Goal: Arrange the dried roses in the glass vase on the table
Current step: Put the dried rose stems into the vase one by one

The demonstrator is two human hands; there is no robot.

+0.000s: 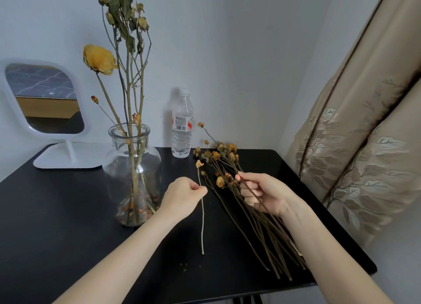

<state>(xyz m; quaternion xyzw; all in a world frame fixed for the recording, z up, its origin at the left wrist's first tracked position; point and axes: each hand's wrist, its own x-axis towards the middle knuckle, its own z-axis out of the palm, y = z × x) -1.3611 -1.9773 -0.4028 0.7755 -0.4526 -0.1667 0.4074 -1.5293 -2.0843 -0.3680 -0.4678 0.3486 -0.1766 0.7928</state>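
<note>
Looking down through the head camera, the left grip (pixel 182 196), a bare hand, pinches a single pale stem (pixel 202 219) between thumb and forefinger, a little below its small dried bud (pixel 199 164). Most of that stem runs from the pinch toward the viewer over the counter (pixel 57 212); whether its lower end touches the surface cannot be told. Just to the right, the right grip (pixel 264 194) is clamped on one brown stem (pixel 247 186), held between the thumb and curled fingers, above a loose bundle of dried roses (pixel 227 154). The bundle lies on the counter, flower heads toward the back wall, cut ends fanned toward the near right edge. The glass vase (pixel 132 176) stands near the left grip on its left, not touching it. It already holds several tall dried roses, one with a large yellow bloom (pixel 99 59), and petal fragments lie at its bottom.

The counter is matte black. At its back edge a clear plastic water bottle (pixel 181 125) stands between vase and bundle, and a white-framed mirror (pixel 43 98) on a stand sits at the back left. A pale wall rises behind, and a beige curtain (pixel 364 132) stitched with leaves hangs at the right.

Both bare forearms reach in from the bottom edge. The left grip shows its back; the right grip is turned so its fingers face the viewer.
</note>
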